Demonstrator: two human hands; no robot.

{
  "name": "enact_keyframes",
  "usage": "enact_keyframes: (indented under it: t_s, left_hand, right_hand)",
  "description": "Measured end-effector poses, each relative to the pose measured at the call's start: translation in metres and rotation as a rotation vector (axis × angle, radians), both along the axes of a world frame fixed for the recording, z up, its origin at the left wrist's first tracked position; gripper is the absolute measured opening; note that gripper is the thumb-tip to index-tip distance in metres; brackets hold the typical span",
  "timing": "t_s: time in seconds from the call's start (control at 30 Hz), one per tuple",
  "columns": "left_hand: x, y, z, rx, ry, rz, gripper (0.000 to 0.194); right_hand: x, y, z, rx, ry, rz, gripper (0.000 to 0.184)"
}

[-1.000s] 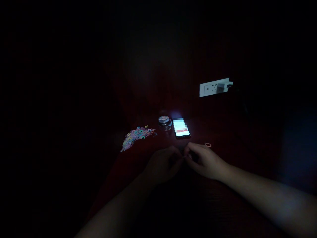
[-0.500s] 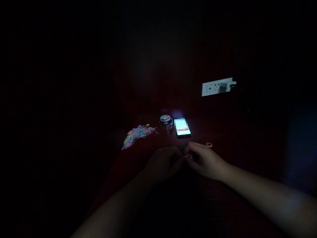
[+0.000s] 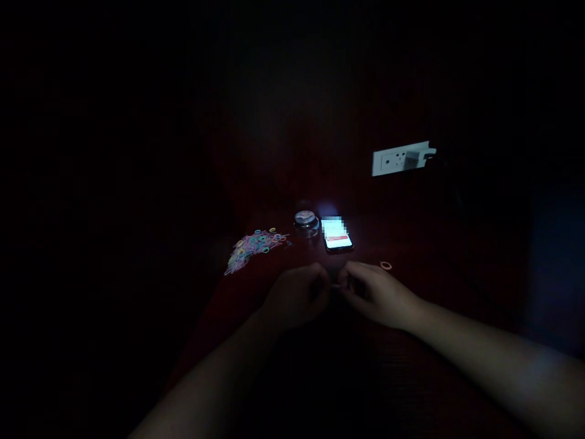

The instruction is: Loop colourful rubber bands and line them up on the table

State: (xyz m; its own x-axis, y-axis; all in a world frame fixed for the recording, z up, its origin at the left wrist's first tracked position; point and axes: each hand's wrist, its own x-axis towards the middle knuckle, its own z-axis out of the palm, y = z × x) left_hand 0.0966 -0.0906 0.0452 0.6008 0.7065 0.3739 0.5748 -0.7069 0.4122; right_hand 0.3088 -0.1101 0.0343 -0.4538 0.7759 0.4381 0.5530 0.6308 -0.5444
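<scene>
Pinched fingertips of my left hand (image 3: 297, 296) meet one end of a small pale band (image 3: 336, 286), which looks like a hair tie, though the dim light hides its details. On its other side, my right hand (image 3: 377, 292) grips it between thumb and curled fingers. The two hands face each other, slightly apart, low over the dark red table. To the left lies a loose pile of colourful hair ties (image 3: 256, 245), some of them small rings. One pinkish ring-shaped hair tie (image 3: 386, 266) rests alone just beyond my right wrist.
A lit phone (image 3: 337, 235) lies face up beyond the hands. Beside it stands a small clear round jar (image 3: 306, 225) with a patterned lid. A wall socket (image 3: 401, 158) with a plug in it is at the back right. Surroundings are very dark.
My left hand has moved a little to the left, widening the gap between the hands, and the pale band now spans it. The right hand has barely moved.
</scene>
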Motion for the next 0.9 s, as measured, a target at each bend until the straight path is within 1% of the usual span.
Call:
enact_keyframes:
  t_s: [0.1, 0.17, 0.23, 0.33, 0.47, 0.63, 0.77, 0.83, 0.9]
  left_hand:
    - [-0.017, 0.015, 0.003, 0.065, 0.109, 0.014, 0.007]
    - [-0.031, 0.028, 0.003, 0.083, 0.166, 0.064, 0.007]
    - [-0.044, 0.038, 0.003, 0.058, 0.236, 0.131, 0.006]
    - [-0.053, 0.046, 0.002, -0.005, 0.300, 0.185, 0.008]
    - [-0.054, 0.047, 0.001, -0.023, 0.368, 0.243, 0.009]
    - [-0.054, 0.045, 0.002, -0.030, 0.445, 0.327, 0.009]
    - [-0.053, 0.041, 0.003, -0.023, 0.437, 0.364, 0.009]
    - [-0.051, 0.040, 0.001, 0.009, 0.378, 0.345, 0.014]
    - [-0.049, 0.041, -0.003, 0.039, 0.328, 0.282, 0.019]
  right_hand:
    - [0.001, 0.001, 0.000, 0.026, -0.056, -0.022, 0.007]
    - [0.002, 0.002, 0.000, 0.023, -0.089, -0.033, 0.006]
    - [0.003, 0.003, 0.000, 0.013, -0.111, -0.034, 0.005]
    - [0.004, 0.003, 0.000, 0.014, -0.134, -0.037, 0.004]
    - [0.005, 0.003, 0.000, 0.011, -0.153, -0.055, 0.002]
    - [0.006, 0.004, 0.000, 0.003, -0.180, -0.052, 0.004]
    - [0.006, 0.003, 0.002, 0.000, -0.196, -0.062, 0.005]
    - [0.006, 0.003, 0.002, 0.008, -0.199, -0.061, 0.004]
    - [0.006, 0.002, 0.003, 0.016, -0.198, -0.059, 0.004]
